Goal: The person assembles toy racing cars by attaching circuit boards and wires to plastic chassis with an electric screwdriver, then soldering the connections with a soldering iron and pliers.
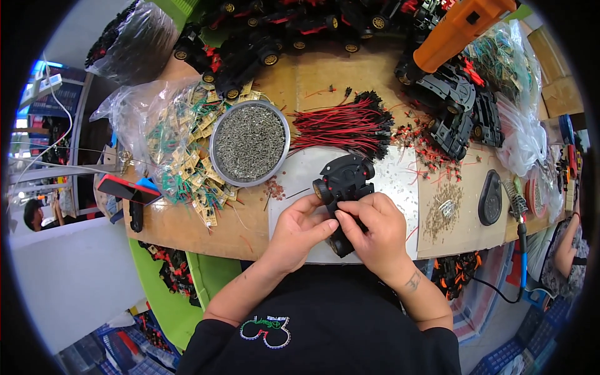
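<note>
Both of my forearms come up from the lower edge over my black shirt, and my hands meet at the middle of the workbench (187,225). My left hand (299,226) is curled closed around the left side of a black toy car chassis (345,187), thumb and fingers pinching its edge. My right hand (374,230) is closed over the near right part of the same chassis, fingertips pressed down on its middle as if seating something small. What sits under those fingertips is hidden, so I cannot say which part it is.

The chassis rests over a pale grey mat (400,187) just in front of me. Its long axis runs away from me and leans a little to the right; the far end, with a gold-hubbed wheel on its left corner, points toward the bundle of red and black wires (340,128).

My judgement is that I am fitting or pressing a component into the chassis. The next move likely calls for keeping the left grip steady while the right fingers push straight down.

Left of the wires stands a round metal bowl of screws (250,142), and beside it a clear bag of small circuit boards (169,144). Finished black toy cars (250,53) line the far edge. An orange power screwdriver (459,28) hangs at the upper right.
</note>
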The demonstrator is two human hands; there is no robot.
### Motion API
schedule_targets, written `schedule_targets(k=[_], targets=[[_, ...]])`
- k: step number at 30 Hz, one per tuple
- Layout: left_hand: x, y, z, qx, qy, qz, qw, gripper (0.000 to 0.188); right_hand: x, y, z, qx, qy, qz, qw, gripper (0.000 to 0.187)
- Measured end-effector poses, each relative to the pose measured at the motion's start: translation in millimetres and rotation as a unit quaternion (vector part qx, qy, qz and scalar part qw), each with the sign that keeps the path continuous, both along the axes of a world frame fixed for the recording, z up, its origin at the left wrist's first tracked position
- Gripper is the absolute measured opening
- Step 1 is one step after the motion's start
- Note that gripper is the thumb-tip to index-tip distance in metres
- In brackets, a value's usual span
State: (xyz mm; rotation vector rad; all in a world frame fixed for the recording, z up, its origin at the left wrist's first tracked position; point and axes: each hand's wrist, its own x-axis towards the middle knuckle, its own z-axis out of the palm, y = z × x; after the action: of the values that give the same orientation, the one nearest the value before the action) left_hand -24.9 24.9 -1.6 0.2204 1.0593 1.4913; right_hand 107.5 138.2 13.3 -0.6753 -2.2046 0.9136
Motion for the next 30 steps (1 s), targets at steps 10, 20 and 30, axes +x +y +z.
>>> schedule_targets(k=[10, 20, 30], targets=[[-13, 3, 30, 0.029, 0.164, 0.059, 0.984, 0.024, 18, 11, 29, -0.274, -0.014, -0.038, 0.961, 0.013], [-9, 21, 49, 0.099, 0.239, 0.041, 0.965, 0.039, 21, 13, 23, -0.281, -0.013, 0.047, 0.959, 0.01], [-18, 28, 23, -0.077, 0.0, -0.231, 0.97, 0.024, 22, 19, 28, -0.247, 0.013, 0.082, 0.965, 0.013]])
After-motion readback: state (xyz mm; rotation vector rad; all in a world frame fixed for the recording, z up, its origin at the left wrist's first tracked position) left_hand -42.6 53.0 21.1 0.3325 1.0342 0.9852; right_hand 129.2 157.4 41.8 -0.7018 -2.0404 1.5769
